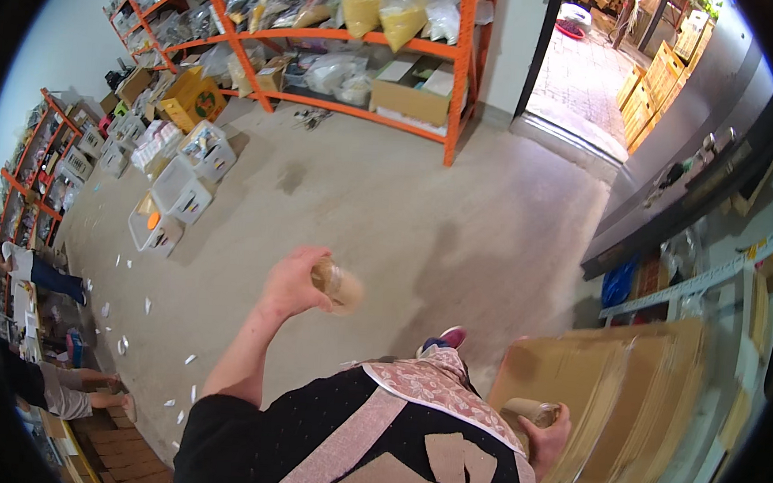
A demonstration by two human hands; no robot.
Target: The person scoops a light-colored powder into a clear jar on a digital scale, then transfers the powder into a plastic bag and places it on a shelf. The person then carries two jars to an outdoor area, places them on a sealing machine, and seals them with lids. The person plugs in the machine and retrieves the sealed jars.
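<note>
My left hand (294,282) is raised out over the concrete floor, its fingers wrapped round a clear, brownish see-through cylinder (341,290) that looks like a jar. Motion blurs the cylinder's outer end. Low at my right side, my right hand (548,436) grips a similar clear cylinder (527,409), tilted in front of the cardboard. Beside that hand lean several flattened brown cardboard sheets (625,389). What either cylinder contains cannot be made out.
Orange shelving (456,95) holds bags and boxes along the far wall. White plastic bins (183,189) stand on the floor at the left. A metal door (672,206) opens onto a paved area. White scraps (190,359) litter the floor near two other people (68,381).
</note>
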